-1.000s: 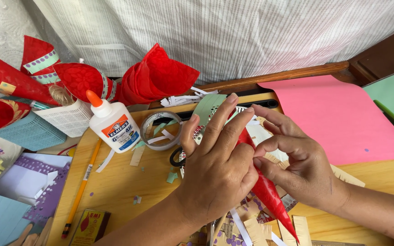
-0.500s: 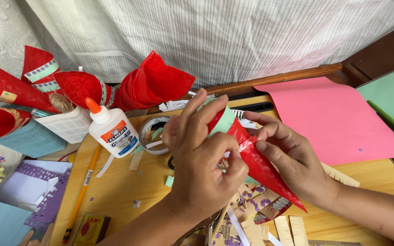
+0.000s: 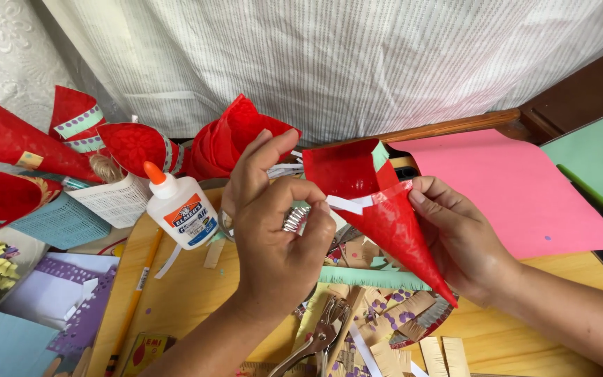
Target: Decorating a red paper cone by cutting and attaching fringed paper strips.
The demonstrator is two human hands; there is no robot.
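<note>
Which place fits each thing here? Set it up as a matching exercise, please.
Things:
1. red paper cone
2. white glue bottle with orange cap
3. pink paper sheet
4. yellow pencil

Places:
A. lying flat at the right of the wooden table
B. held between left hand and right hand
C. lying below the glue bottle
D. standing left of the left hand

Pairs: 1-B, 2-D, 3-A, 4-C
</note>
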